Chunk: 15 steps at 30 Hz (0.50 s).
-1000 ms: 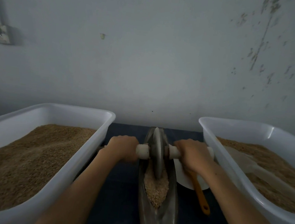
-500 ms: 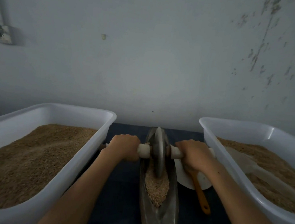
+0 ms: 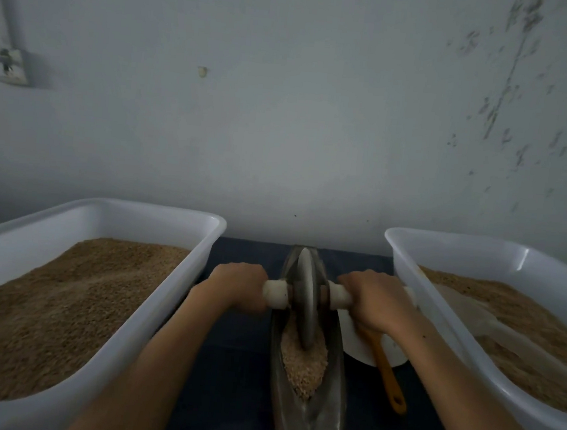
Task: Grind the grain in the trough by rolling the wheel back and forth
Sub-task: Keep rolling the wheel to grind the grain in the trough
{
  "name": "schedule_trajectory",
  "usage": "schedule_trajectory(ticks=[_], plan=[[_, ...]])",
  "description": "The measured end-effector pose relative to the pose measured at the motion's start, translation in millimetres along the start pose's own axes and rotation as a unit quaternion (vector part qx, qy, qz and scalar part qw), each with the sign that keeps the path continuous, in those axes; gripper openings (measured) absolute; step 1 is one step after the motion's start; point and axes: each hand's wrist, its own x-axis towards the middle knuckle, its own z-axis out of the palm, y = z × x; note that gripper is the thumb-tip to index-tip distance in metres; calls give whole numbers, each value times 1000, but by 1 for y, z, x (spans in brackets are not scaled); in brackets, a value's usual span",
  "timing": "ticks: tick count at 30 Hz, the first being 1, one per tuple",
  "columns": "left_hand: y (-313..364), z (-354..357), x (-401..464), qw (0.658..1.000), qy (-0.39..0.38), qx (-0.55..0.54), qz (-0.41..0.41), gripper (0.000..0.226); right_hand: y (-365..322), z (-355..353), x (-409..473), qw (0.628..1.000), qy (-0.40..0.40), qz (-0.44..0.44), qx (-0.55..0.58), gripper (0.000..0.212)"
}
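A narrow boat-shaped metal trough [image 3: 308,426] lies lengthwise on the dark table between my arms. Pale grain [image 3: 303,367] fills its middle. A grey metal wheel [image 3: 304,302] stands upright in the trough's far half, its rim in the grain. A white axle handle sticks out on each side of it. My left hand [image 3: 240,286] is closed around the left handle [image 3: 277,293]. My right hand [image 3: 375,300] is closed around the right handle [image 3: 338,295].
A white tub [image 3: 179,288] of brown grain stands at the left. Another white tub [image 3: 415,295] at the right holds grain and a pale scoop [image 3: 478,317]. A white dish [image 3: 362,352] with an orange-handled tool [image 3: 391,378] lies right of the trough. The wall is close behind.
Both hands have pushed the wheel slightly away from me along the trough, toward its far end. Their grip on the handles is unchanged.
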Motion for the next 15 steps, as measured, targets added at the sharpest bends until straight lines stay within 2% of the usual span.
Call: schedule_trajectory(ticks=[4, 7, 10, 15], plan=[[5, 9, 1, 983, 162, 82, 5, 19, 1, 13, 1, 995, 88, 24, 34, 10], [7, 11, 2, 970, 220, 104, 13, 18, 4, 21, 0, 990, 132, 10, 50, 9], [5, 11, 2, 975, 197, 96, 18, 20, 6, 19, 0, 993, 115, 6, 35, 10], [-1, 4, 2, 998, 47, 43, 11, 27, 0, 4, -3, 999, 46, -4, 0, 15]])
